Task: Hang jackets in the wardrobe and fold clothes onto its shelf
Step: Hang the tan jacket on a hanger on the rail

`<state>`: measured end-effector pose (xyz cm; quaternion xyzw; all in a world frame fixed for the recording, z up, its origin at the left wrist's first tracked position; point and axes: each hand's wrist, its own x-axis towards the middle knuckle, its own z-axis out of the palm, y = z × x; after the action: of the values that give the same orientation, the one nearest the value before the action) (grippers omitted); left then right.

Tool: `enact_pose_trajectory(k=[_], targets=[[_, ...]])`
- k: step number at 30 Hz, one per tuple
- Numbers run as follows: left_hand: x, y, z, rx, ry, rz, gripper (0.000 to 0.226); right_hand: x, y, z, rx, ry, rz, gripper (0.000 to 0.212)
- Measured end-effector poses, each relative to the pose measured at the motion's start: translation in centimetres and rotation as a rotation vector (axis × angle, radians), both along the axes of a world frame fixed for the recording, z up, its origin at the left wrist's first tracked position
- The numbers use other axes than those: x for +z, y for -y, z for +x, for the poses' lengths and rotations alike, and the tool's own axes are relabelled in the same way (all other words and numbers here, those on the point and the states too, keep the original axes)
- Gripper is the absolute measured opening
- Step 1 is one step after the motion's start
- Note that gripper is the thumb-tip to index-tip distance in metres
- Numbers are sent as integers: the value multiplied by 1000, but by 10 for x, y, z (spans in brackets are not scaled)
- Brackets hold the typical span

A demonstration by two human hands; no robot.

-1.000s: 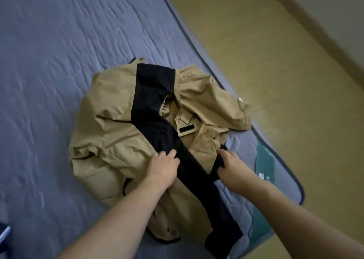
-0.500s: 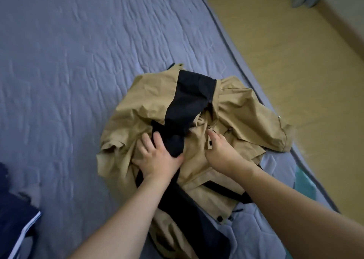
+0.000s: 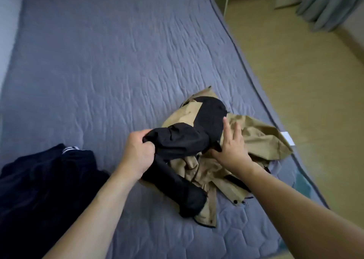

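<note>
A dark garment (image 3: pixel 45 182) lay left of the jacket (image 3: pixel 254 138) on the bed (image 3: pixel 98 61); the left hand (image 3: pixel 137 152) gripped its black sleeve (image 3: pixel 177 140), the right hand (image 3: pixel 230 146) pressed flat with fingers spread. Wooden floor (image 3: pixel 295 81) and a curtain (image 3: pixel 331 4) lay to the right.

The light is dim and cool over the bed (image 3: pixel 118 71), soft and even, with no hard shadows. The wooden floor (image 3: pixel 295 81) at the right reads warmer and brighter, the brightest part lying toward the curtain (image 3: pixel 331 4) at the upper right. The dark garment (image 3: pixel 45 189) at the lower left loses nearly all detail in murk. No glare shows. The wide lens bows the bed's edge into a curve and stretches the forearms at the bottom. The whole picture is slightly soft, with smeared texture on the quilting.
</note>
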<state>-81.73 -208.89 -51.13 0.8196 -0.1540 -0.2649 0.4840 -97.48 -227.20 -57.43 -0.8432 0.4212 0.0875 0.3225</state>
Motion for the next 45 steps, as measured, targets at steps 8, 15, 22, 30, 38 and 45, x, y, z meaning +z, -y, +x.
enact_pose_trajectory(k=[8, 15, 22, 30, 38, 45], targets=[[295, -77, -19, 136, 273, -262, 40, 164, -82, 40, 419, 6, 69, 77], [441, -258, -51, 848, 476, -264, 23, 345, -166, 109, 415, 435, 178, 21], [508, -426, -82, 1259, 616, 399, 40, 570, -302, 131, 711, 578, 606, 22], [507, -476, -131, 552, 480, -109, 38, 670, -497, 126, 1320, 55, 905, 29], [570, -656, -113, 1170, 544, -508, 23, 671, -667, 161, 1446, 374, 212, 47], [635, -722, -72, 1130, 603, -349, 26, 620, -756, 167, 1384, 426, 662, 78]])
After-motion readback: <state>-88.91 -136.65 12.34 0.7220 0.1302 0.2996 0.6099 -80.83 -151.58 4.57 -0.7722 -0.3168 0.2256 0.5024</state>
